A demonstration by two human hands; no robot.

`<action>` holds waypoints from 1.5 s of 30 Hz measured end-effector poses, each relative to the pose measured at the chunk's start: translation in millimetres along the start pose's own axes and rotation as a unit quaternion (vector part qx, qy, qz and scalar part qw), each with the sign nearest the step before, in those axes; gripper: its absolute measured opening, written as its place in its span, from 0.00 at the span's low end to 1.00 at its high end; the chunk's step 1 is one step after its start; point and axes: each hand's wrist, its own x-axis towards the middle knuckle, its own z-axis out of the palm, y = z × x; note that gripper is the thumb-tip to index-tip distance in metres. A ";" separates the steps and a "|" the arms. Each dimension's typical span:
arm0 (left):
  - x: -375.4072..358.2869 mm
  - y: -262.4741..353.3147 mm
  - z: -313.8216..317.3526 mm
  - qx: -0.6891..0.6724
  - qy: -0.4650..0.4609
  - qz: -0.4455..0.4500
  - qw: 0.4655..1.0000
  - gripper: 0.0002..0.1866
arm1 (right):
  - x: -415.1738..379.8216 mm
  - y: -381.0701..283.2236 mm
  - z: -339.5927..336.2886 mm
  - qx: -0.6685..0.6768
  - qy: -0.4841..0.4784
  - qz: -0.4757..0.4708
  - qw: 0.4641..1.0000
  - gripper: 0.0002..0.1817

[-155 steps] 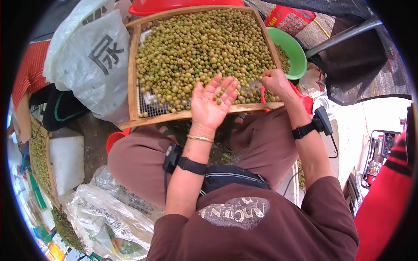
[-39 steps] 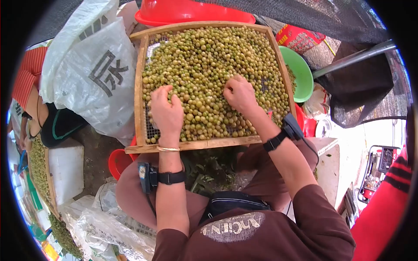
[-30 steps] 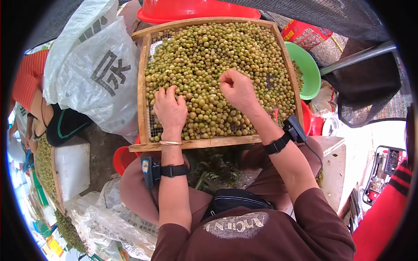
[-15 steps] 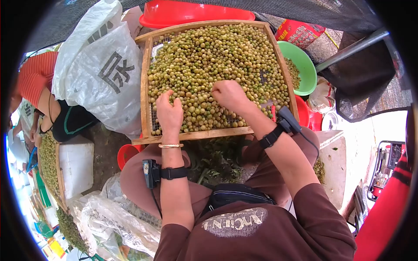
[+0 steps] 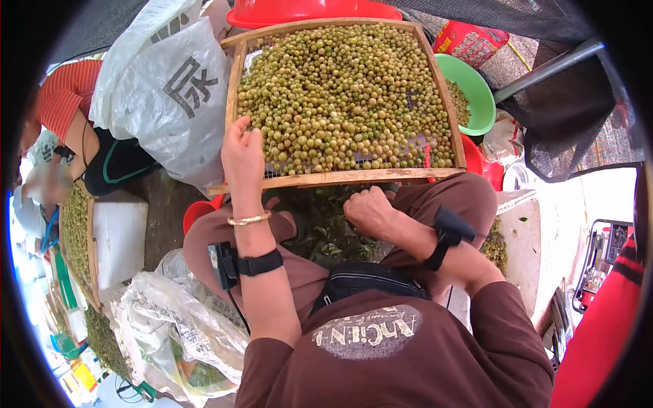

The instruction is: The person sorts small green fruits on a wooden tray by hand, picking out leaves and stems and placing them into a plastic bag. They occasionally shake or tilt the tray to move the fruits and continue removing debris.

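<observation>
Small round yellow-green fruits (image 5: 340, 95) cover a wooden-framed mesh tray (image 5: 333, 178) in front of my lap. My left hand (image 5: 243, 153) is over the tray's left rail near the lower left corner, its fingers curled together beside the fruits. Whatever those fingers hold, if anything, is hidden. Below the tray's front rail, my right hand (image 5: 371, 214) is closed, between my knees and above leaves on the ground (image 5: 333, 234). Its fingers curl under, so its contents cannot be seen.
A green basin (image 5: 484, 102) with similar fruits stands right of the tray, a red basin (image 5: 313, 11) behind it. A white printed sack (image 5: 163, 95) leans at left. Another person in a striped red garment (image 5: 68, 95) sits beyond it, near a second fruit tray (image 5: 94, 251).
My right hand has left the fruits and drawn back below the tray's front rail. My left hand has shifted from the fruits to the left rail.
</observation>
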 end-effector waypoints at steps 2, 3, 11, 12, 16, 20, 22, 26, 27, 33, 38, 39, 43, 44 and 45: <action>-7.5 -1.4 -1.2 0.014 -0.005 -0.010 1.000 0.20 | 5.7 8.8 -1.4 0.144 0.088 0.023 0.985 0.07; -10.1 0.0 -3.2 0.014 -0.002 -0.010 1.000 0.20 | 6.8 9.0 -6.1 0.294 0.169 0.044 0.940 0.07; -22.2 82.8 -25.6 -0.061 0.082 0.231 0.968 0.27 | 74.6 66.1 -72.5 0.229 0.383 0.137 0.884 0.07; -17.8 87.6 -24.3 -0.062 0.089 0.238 0.965 0.27 | 89.2 73.0 -70.6 0.209 0.384 0.131 0.890 0.06; -20.4 82.2 -19.2 -0.119 0.035 0.160 0.979 0.26 | 139.0 90.5 -36.0 0.137 0.364 0.169 0.906 0.06; -35.6 59.7 -5.8 -0.154 -0.016 0.092 0.984 0.24 | 148.2 96.3 -28.6 0.106 0.282 0.220 0.928 0.07; -38.3 57.0 -2.8 -0.161 -0.024 0.061 0.985 0.22 | 139.1 93.8 -33.3 0.149 0.329 0.198 0.911 0.09; -33.5 55.3 7.1 -0.148 -0.042 0.111 0.982 0.21 | 123.4 96.5 -46.4 0.265 0.382 0.192 0.864 0.10; -36.4 58.7 10.4 -0.158 -0.051 0.101 0.981 0.21 | 120.7 98.8 -46.7 0.276 0.369 0.196 0.865 0.10; -57.2 67.5 26.2 -0.187 -0.109 0.072 0.974 0.17 | 90.7 98.3 -47.6 0.397 0.442 0.170 0.786 0.10; -64.5 52.5 35.9 -0.163 -0.162 0.072 0.971 0.18 | 90.8 101.7 -28.1 0.280 0.468 0.168 0.821 0.09; -69.7 59.0 33.9 -0.174 -0.164 0.067 0.969 0.17 | 90.4 105.1 -21.6 0.283 0.499 0.152 0.805 0.09; -83.6 67.4 27.1 -0.266 -0.150 0.042 0.951 0.14 | 49.2 97.7 -31.9 0.757 0.287 0.105 0.578 0.07; -86.1 67.4 24.9 -0.261 -0.152 0.040 0.952 0.14 | 41.1 93.1 -34.2 0.821 0.268 0.091 0.496 0.07; -89.6 69.1 24.9 -0.256 -0.154 0.033 0.954 0.14 | 36.9 93.2 -31.7 0.856 0.246 0.076 0.449 0.06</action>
